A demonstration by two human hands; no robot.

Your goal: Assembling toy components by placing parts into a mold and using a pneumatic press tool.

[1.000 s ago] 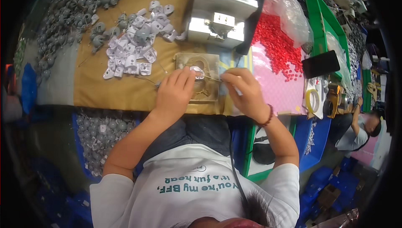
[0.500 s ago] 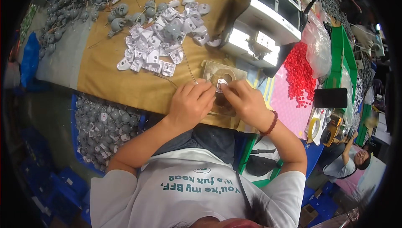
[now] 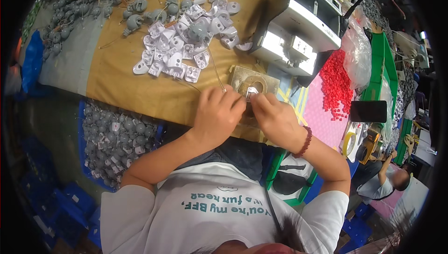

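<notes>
My right hand (image 3: 279, 119) is closed, its fingertips pinching a small white plastic part (image 3: 252, 90) over the block with a rounded hollow (image 3: 239, 77). Close beside it, my left hand (image 3: 218, 114) has its fingers curled together around the end of a thin wire (image 3: 215, 69). That wire runs up to a grey round plastic part (image 3: 199, 31), which lies on a pile of white plastic pieces (image 3: 175, 60). The tips of my left fingers are partly hidden.
A white-and-black machine (image 3: 305, 16) stands behind the block. Red small pieces (image 3: 335, 83) lie to the right, near a black phone-like slab (image 3: 368, 111). Grey round parts fill a blue crate (image 3: 119, 137) at lower left. Another person (image 3: 380, 179) sits at far right.
The whole view has shifted slightly. My hands stay close together over the block, the white part still in my right fingers and the wire in my left.
</notes>
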